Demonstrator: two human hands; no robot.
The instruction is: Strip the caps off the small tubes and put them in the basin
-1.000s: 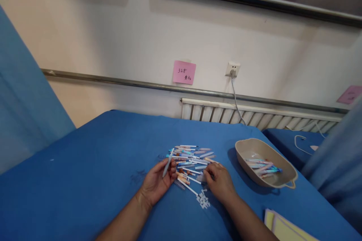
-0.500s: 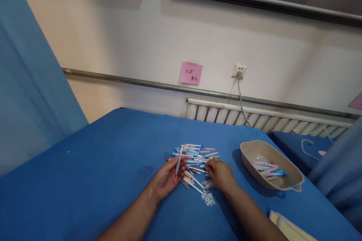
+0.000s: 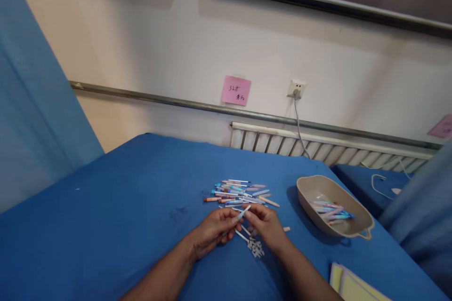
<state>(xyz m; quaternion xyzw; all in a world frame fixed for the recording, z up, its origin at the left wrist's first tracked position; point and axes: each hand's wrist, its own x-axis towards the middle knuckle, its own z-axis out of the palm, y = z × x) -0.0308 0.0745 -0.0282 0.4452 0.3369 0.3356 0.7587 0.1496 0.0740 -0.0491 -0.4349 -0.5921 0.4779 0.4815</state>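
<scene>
My left hand (image 3: 212, 230) is closed round a slim pale pen part (image 3: 243, 212), which slants up to the right. At its upper end the fingertips of my right hand (image 3: 267, 226) are pinched together; whether they grip the same part or a tiny piece is too small to make out. Just beyond both hands lies a loose heap of pens and pen parts (image 3: 235, 190), with white refills and blue, pink and orange barrels. Below my right hand sits a small pile of white bits (image 3: 256, 248). Some white sticks under my hands are partly hidden.
A beige basin (image 3: 357, 197) with several assembled-looking pens (image 3: 332, 210) stands at the right on the blue cloth (image 3: 141, 207). Yellow folded sheets (image 3: 356, 287) lie at the front right. Behind are a radiator (image 3: 268, 141) and a socket with a cord (image 3: 296, 89).
My right hand has come from the pens toward my left hand, and their fingertips now meet at the pen part. That part has tilted further to the right.
</scene>
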